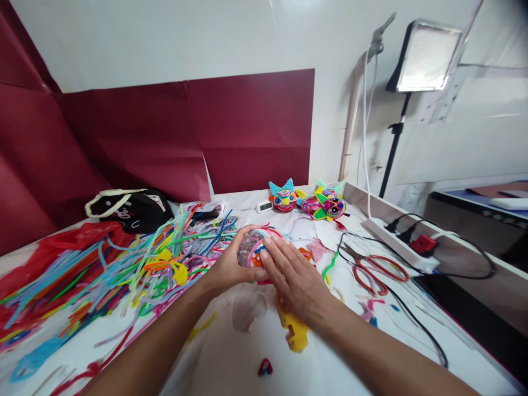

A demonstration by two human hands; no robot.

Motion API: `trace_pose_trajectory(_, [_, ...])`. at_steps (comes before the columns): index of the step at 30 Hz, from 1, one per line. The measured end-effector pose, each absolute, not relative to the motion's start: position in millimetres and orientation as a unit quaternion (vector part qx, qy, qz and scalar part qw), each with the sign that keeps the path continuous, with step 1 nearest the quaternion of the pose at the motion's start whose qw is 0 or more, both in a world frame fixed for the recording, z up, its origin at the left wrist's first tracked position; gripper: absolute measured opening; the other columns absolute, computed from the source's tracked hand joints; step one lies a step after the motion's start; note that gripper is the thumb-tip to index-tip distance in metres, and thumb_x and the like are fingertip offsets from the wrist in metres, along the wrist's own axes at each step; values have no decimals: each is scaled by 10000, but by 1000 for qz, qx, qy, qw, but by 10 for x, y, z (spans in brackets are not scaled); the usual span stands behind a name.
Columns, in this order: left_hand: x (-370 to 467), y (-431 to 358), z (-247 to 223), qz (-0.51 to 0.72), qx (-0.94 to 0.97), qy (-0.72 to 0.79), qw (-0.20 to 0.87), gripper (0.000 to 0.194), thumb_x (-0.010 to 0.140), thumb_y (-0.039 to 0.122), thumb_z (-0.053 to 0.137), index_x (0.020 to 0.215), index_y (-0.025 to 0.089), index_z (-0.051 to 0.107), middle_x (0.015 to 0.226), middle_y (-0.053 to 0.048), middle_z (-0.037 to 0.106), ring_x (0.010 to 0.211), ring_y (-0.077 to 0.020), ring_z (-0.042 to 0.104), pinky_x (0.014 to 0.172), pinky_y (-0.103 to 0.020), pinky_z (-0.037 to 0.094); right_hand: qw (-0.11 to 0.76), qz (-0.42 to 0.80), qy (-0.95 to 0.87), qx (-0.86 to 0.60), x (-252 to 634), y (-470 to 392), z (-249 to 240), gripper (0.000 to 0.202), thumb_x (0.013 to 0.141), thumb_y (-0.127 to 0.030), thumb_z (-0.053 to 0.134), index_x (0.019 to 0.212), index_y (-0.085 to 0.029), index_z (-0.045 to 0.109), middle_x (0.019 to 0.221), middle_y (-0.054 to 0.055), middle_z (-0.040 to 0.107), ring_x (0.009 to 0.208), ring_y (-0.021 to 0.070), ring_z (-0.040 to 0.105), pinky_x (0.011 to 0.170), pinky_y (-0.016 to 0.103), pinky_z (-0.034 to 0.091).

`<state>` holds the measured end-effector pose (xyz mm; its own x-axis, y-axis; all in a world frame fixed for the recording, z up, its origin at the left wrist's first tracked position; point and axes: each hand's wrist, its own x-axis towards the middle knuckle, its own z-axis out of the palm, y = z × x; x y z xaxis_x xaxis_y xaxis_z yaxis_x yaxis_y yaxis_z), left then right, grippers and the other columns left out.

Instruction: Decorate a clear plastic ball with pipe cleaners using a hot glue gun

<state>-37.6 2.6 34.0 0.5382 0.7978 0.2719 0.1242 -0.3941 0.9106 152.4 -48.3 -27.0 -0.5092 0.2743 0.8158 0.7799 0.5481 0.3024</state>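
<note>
The left hand (230, 265) grips the round craft piece (248, 248) at its left side, probably to steady it under the flattened right hand (295, 275).

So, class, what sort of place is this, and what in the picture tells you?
Probably a craft corner, perhaps in a home or small workshop: there's a heap of thin, many-coloured craft strips, red-handled metal scissors and two bright, pointy-eared decorated figures.
</note>
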Motion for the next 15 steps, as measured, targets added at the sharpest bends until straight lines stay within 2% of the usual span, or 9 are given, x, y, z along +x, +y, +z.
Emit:
trace_pose_trajectory(6, [-341,33,272,398,754,306,423,857,567,357,881,1303,229,460,1313,-105,576,1211,-335,554,1016,-415,462,363,-334,-805,-330,1536,-474,-272,484,941,-93,483,1417,-20,434,1482,227,472,1509,335,173,1152,528,392])
trace_pose_trajectory(10, [-327,27,193,425,749,316,399,831,580,373,873,1296,221,481,1332,-100,574,1253,-347,529,1037,-404,448,354,-329,-811,-329,1540,-471,-272,459,960,-93,444,1415,-33,439,1471,208,492,1501,324,205,1159,514,387])
trace_pose_trajectory(15, [-351,28,128,432,699,327,466,853,609,403,853,1334,215,443,1323,-105,588,1186,-322,576,988,-389,477,367,-273,-821,-342,1562,-476,-261,507,960,-52,416,1463,-25,358,1518,239,420,1502,311,215,1159,516,390])
